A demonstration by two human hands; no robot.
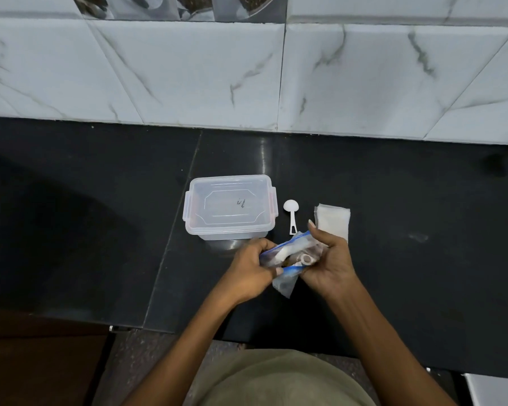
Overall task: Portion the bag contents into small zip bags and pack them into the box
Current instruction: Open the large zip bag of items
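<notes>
Both hands grip one clear zip bag with blue seal strip (288,256) above the black stone counter (393,230): left hand (251,271) pinches its left end, right hand (329,259) curls round its right. Contents brown and white. Lidded clear plastic box (229,206) sits just behind.

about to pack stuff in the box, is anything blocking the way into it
Yes. The box has its lid on, so nothing can go in until that comes off. Both hands, left hand and right hand, grip the zip bag just in front of the box.
</notes>
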